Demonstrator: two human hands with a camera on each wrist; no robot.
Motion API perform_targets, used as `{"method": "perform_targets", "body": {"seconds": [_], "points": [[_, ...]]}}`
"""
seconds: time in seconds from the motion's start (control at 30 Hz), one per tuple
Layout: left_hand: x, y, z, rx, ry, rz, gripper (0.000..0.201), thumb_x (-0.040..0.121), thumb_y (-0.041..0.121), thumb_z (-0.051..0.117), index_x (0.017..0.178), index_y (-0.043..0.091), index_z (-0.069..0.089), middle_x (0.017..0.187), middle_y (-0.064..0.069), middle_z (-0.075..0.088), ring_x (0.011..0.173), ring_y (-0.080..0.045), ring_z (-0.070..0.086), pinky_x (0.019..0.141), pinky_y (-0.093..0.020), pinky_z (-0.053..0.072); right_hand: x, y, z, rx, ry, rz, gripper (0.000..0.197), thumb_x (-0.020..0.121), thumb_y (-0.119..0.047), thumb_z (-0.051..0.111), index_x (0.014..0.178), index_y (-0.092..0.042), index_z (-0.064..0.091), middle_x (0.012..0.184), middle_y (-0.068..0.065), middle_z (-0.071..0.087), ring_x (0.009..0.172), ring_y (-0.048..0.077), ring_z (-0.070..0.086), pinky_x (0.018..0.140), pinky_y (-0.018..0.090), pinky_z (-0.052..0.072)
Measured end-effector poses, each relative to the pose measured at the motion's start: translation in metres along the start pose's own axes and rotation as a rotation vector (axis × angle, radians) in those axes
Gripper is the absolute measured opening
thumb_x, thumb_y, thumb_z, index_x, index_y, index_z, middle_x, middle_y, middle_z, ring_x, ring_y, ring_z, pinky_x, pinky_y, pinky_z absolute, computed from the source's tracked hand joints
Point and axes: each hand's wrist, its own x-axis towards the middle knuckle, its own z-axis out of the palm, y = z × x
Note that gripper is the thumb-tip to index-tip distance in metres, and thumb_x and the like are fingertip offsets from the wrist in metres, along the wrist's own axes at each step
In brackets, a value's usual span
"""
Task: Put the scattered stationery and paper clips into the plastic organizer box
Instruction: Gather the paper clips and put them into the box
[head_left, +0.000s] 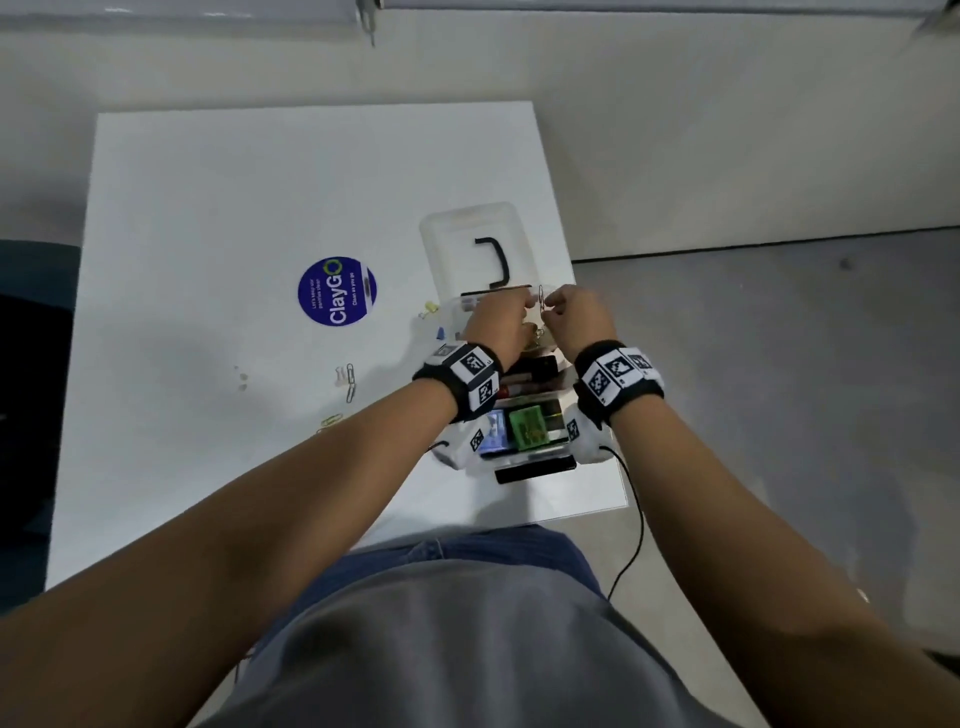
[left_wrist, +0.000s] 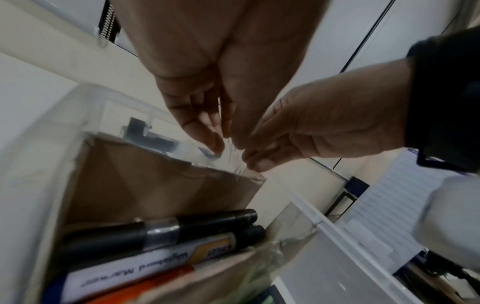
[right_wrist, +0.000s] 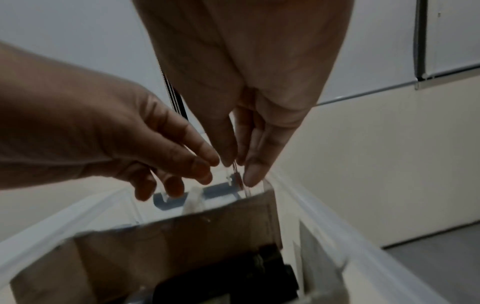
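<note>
Pinching a clip with the right hand, thumb and fingertips closed on the thin wire, clip standing upright. Reaching in from the other side with the left hand, fingers loosely bent, tips just beside the clip. Cannot tell if that hand touches the clip or holds anything; too blurry in the wrist views. Both hands up in the air, close together, right above the far end of the box.

Below the hands, a clear box, open at the top. Inside, a brown card wall, and on the near side of it two black markers lying side by side, touching. Closer to the body, something green in the box too. Past the hands, the clear lid swung back, with a black handle on it.

Left of the box, more things out on the white surface: two silver clips close together, a yellow clip a bit nearer the body, and a small yellow bit just beside the box. Farther left, a round blue sticker stuck flat on the surface, well apart from the silver clips.

On both wrists, black bands with square black-and-white marks. From the right one, a thin black cable hanging down past the edge of the surface.
</note>
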Motion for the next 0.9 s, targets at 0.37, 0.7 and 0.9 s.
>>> {"method": "perform_targets", "body": {"seconds": [0.37, 0.7, 0.9], "points": [[-0.092, -0.162, -0.087, -0.085, 0.347, -0.260, 0.009, 0.087, 0.009, 0.059, 0.093, 0.013, 0.063, 0.090, -0.004, 0.068, 0.080, -0.023, 0.065, 0.077, -0.034, 0.054, -0.071, -0.105, 0.063, 0.077, -0.199, -0.471, 0.024, 0.089, -0.009, 0.057, 0.111, -0.011, 0.064, 0.108, 0.009, 0.063, 0.098, 0.023, 0.062, 0.088, 0.033, 0.051], [-0.168, -0.255, -0.066, 0.161, -0.048, -0.484, 0.052, 0.088, 0.015, 0.066, 0.136, 0.017, 0.046, 0.128, -0.012, 0.043, 0.105, -0.029, 0.058, 0.091, -0.035, 0.047, -0.076, -0.124, 0.198, -0.464, -0.592, -0.515, 0.070, 0.090, -0.006, 0.054, 0.150, -0.002, 0.019, 0.160, 0.014, 0.012, 0.146, 0.033, 0.019, 0.115, 0.043, 0.031], [-0.160, -0.262, -0.058, 0.198, -0.035, -0.347, 0.026, 0.088, -0.001, 0.056, 0.111, 0.010, 0.054, 0.112, -0.013, 0.051, 0.089, -0.030, 0.061, 0.071, -0.031, 0.044, -0.094, -0.099, 0.210, -0.704, -0.591, -0.556, 0.075, 0.090, 0.000, 0.041, 0.154, -0.006, 0.002, 0.163, 0.009, -0.007, 0.150, 0.034, 0.000, 0.121, 0.046, 0.014]]}}
